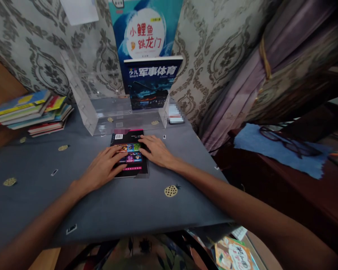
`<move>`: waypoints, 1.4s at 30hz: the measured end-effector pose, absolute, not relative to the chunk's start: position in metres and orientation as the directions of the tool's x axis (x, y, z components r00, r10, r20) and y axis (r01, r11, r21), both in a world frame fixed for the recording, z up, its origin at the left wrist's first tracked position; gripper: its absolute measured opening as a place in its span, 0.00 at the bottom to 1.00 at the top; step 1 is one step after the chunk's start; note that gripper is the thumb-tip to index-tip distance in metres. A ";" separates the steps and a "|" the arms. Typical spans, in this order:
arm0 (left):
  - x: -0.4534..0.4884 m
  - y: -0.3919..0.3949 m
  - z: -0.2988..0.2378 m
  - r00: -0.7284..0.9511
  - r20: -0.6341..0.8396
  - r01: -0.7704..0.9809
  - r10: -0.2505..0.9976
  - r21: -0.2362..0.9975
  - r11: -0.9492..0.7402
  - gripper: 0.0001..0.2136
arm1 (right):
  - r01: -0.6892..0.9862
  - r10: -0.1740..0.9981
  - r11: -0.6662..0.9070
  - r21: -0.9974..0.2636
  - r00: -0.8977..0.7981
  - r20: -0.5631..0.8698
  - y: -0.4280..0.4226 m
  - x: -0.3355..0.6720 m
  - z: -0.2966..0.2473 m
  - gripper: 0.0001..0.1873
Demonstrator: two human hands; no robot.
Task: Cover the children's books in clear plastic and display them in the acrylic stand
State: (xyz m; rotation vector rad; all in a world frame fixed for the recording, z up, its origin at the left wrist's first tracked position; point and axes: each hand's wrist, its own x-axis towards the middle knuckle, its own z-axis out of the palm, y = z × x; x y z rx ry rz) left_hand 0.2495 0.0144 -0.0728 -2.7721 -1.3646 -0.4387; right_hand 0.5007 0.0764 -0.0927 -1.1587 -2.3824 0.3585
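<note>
A black book with small colourful pictures and a barcode lies flat on the grey cloth-covered table. My left hand rests on its left side, fingers stretched across the cover. On the right edge lies my right hand, its fingers spread over the pictures. Neither hand grips the book. Just behind it stands a clear acrylic book rack. Two books lean upright at the rack's right side: a dark blue book in front and a taller teal book behind.
A stack of books sits at the left back. A blurred phone-like object is beside the rack. To the right, glasses lie on a blue cloth. A purple curtain hangs there. More books are below the table edge.
</note>
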 end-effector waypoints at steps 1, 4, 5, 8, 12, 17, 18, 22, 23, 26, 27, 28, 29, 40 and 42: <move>0.247 0.018 -0.075 0.549 0.247 0.799 0.798 0.126 -0.588 0.21 | 0.691 0.805 0.593 -0.413 -0.529 0.269 0.081 0.500 -0.091 0.21; 0.242 0.025 -0.080 0.472 0.211 0.845 0.856 0.167 -0.508 0.25 | 0.743 0.842 0.538 -0.398 -0.497 0.209 0.096 0.496 -0.088 0.24; 0.241 0.027 -0.081 0.456 0.200 0.855 0.867 0.174 -0.489 0.26 | 0.756 0.850 0.526 -0.391 -0.489 0.198 0.100 0.495 -0.087 0.25; 0.242 0.029 -0.081 0.428 0.176 0.872 0.886 0.176 -0.457 0.28 | 0.774 0.853 0.522 -0.358 -0.482 0.200 0.106 0.492 -0.086 0.26; 0.243 0.025 -0.080 0.444 0.180 0.870 0.878 0.146 -0.470 0.29 | 0.778 0.837 0.547 -0.309 -0.502 0.217 0.098 0.492 -0.087 0.26; 0.243 -0.002 -0.078 0.511 0.187 0.843 0.839 0.085 -0.531 0.30 | 0.762 0.800 0.599 -0.245 -0.555 0.228 0.065 0.500 -0.088 0.27; 0.243 -0.011 -0.078 0.523 0.183 0.837 0.832 0.075 -0.543 0.30 | 0.758 0.792 0.608 -0.237 -0.563 0.235 0.056 0.503 -0.089 0.27; 0.244 -0.052 -0.080 0.580 0.149 0.804 0.801 0.055 -0.592 0.36 | 0.720 0.754 0.653 -0.234 -0.591 0.287 0.016 0.515 -0.094 0.27; 0.243 -0.063 -0.080 0.603 0.129 0.788 0.787 0.058 -0.613 0.40 | 0.701 0.737 0.672 -0.238 -0.603 0.306 0.006 0.518 -0.096 0.27; 0.239 -0.094 -0.080 0.683 0.049 0.723 0.729 0.100 -0.684 0.57 | 0.609 0.656 0.753 -0.249 -0.666 0.354 -0.025 0.527 -0.097 0.23; 0.238 -0.103 -0.079 0.695 0.021 0.712 0.719 0.122 -0.692 0.61 | 0.576 0.627 0.778 -0.250 -0.691 0.360 -0.035 0.531 -0.096 0.22; 0.236 -0.111 -0.077 0.700 -0.006 0.707 0.714 0.143 -0.693 0.65 | 0.551 0.605 0.796 -0.250 -0.713 0.355 -0.044 0.536 -0.095 0.23; 0.235 -0.119 -0.075 0.701 -0.034 0.707 0.712 0.163 -0.688 0.66 | 0.523 0.578 0.816 -0.248 -0.739 0.345 -0.053 0.542 -0.093 0.25; 0.223 -0.153 -0.050 0.703 -0.175 0.701 0.689 0.334 -0.631 0.50 | 0.444 0.477 0.877 -0.184 -0.849 0.228 -0.111 0.571 -0.090 0.37; 0.212 -0.153 -0.043 0.702 -0.150 0.694 0.696 0.360 -0.623 0.46 | 0.452 0.473 0.881 -0.141 -0.829 0.298 -0.111 0.568 -0.094 0.27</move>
